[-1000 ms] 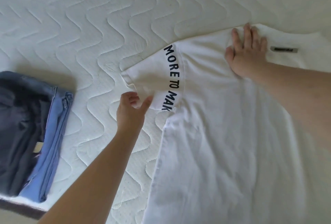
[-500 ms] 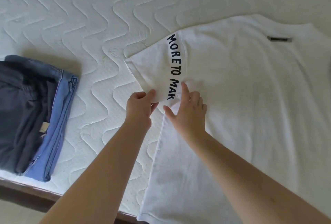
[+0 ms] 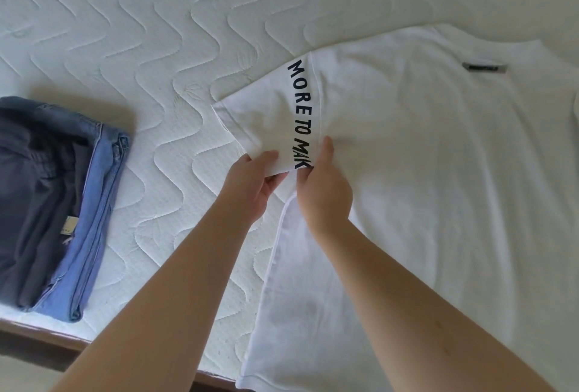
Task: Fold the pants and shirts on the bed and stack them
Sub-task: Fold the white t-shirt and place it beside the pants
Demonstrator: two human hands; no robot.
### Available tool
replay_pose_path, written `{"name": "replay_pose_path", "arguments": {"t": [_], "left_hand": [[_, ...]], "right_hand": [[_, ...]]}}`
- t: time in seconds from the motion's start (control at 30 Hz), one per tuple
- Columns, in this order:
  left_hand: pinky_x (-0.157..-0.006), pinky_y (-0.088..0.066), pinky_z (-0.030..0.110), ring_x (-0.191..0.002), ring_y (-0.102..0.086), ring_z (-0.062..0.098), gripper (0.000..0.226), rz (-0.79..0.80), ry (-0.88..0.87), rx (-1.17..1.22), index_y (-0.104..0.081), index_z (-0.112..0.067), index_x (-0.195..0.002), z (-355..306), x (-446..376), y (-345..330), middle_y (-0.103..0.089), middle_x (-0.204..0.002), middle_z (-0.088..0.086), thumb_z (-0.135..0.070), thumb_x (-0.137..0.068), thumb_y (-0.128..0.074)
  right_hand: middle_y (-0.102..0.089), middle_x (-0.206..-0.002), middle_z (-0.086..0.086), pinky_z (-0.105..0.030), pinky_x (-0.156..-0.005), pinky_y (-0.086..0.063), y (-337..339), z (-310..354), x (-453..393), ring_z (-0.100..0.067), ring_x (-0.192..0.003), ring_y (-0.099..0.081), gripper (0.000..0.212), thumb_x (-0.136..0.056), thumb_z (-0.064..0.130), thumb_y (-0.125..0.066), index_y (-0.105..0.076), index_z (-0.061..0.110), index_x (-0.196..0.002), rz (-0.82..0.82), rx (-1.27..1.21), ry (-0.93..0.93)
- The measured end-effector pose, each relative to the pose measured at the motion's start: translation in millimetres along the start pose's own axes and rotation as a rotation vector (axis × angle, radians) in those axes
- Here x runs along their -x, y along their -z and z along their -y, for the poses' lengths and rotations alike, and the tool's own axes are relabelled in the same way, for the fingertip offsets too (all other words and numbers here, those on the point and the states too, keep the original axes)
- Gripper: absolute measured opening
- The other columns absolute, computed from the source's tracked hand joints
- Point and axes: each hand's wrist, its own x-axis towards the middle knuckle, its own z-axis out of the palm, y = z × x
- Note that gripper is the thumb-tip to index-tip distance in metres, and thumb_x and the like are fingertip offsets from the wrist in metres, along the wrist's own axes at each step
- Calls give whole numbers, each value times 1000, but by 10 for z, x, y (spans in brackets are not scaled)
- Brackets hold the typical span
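1. The left hand (image 3: 250, 185) has a pinching grip on the sleeve (image 3: 269, 122) hem; the right hand (image 3: 324, 191) pinches the cloth at the armpit.
2. The white shirt (image 3: 423, 188) lies flat, back up, on the bed (image 3: 156, 47).
3. Step in hand looks like the sleeve fold; next, carry it inward across the back.
4. Folded pants (image 3: 56, 203) sit well apart by the bed's near edge; open mattress lies between.

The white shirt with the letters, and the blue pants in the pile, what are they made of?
The white shirt looks like soft cotton knit: matte, limp, creasing gently where the left hand and right hand pinch its sleeve. Its black letters look printed on. The blue pants look like denim: faded blue, with stitched seams at the folded edge. That is only a guess from looks.
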Motion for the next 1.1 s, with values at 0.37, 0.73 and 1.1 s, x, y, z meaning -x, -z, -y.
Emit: {"name": "replay_pose_path", "arguments": {"t": [0.37, 0.73, 1.1], "left_hand": [[-73, -53, 31, -97, -63, 22, 57, -426, -407, -858, -40, -18, -134, 242, 122, 50, -62, -100, -1, -24, -85, -70], [-104, -43, 39, -124, -55, 19, 38, 153, -803, -1519, -53, -14, -139, 402, 166, -82, -61, -133, 3, -24, -105, -40], [-102, -36, 39, -112, -60, 25, 29, -106, -948, -1930, -69, -14, -110, 582, 214, -130, -69, -114, -1, -26, -103, -43]], "right_hand": [[-60, -112, -3, -34, -70, -47, 1, -143, 252, -26, -97, -60, 72, -95, 27, -51, -12, 26, -156, 32, -113, 33], [-64, -120, 4, -9, -76, -43, 55, -310, 418, -11, -102, -65, 54, -105, 16, -30, -12, 25, -155, 217, -599, 61], [-63, -127, -1, -34, -106, -43, 223, -424, 167, -16, -119, -58, 65, -88, -17, -26, -40, 13, -144, 466, -1232, -308]]}}
